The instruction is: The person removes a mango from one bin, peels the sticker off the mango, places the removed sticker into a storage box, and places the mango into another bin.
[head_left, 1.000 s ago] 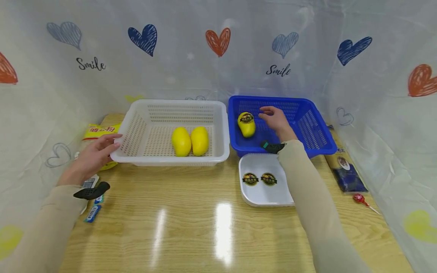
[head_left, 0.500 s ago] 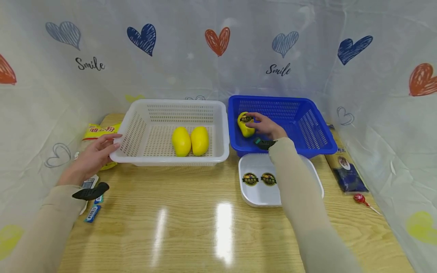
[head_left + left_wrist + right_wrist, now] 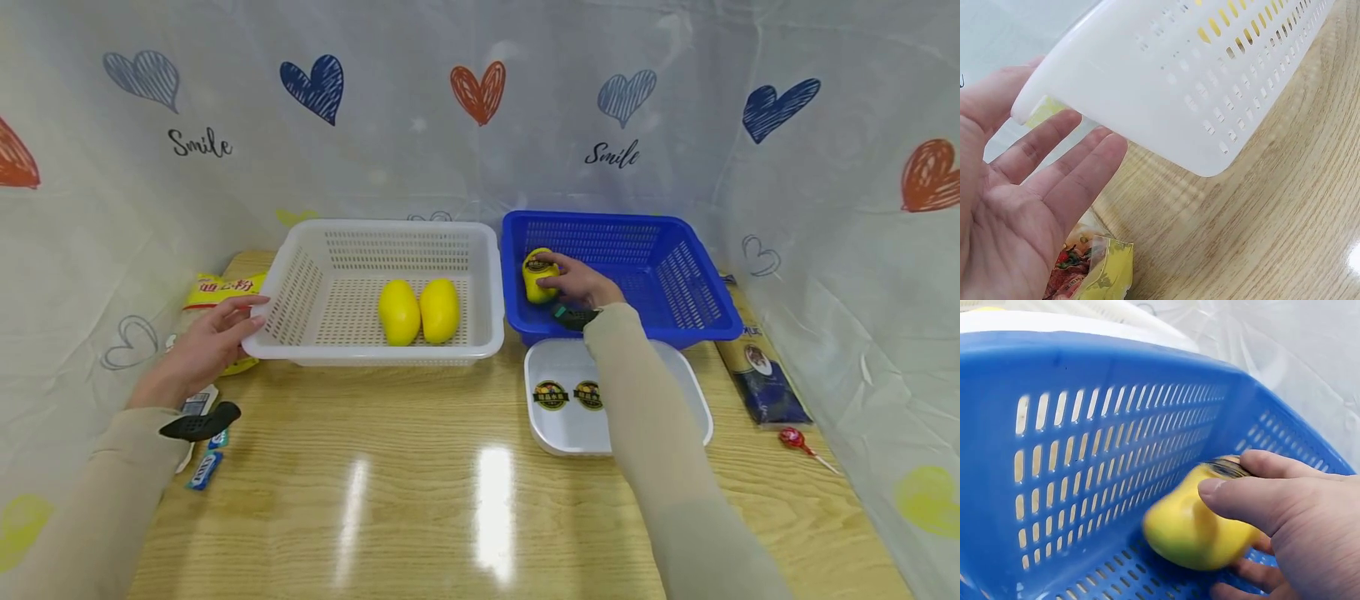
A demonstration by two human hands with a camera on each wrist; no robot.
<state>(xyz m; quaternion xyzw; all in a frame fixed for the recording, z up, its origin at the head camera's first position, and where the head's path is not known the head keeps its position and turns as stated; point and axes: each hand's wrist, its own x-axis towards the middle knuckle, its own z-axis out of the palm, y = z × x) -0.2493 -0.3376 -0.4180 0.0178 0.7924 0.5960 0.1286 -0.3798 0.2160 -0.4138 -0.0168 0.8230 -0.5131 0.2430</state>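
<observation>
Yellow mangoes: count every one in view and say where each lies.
3. Two smooth yellow mangoes lie side by side in the white plastic basket. A third, stickered yellow mango is in the blue plastic basket, gripped by the right hand. None seems hidden.

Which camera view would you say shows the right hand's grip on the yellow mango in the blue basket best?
The right wrist view: the right hand wraps thumb and fingers round the yellow mango close up inside the blue basket. The head view shows the same grip small and from afar. The left wrist view shows none of it.
</observation>
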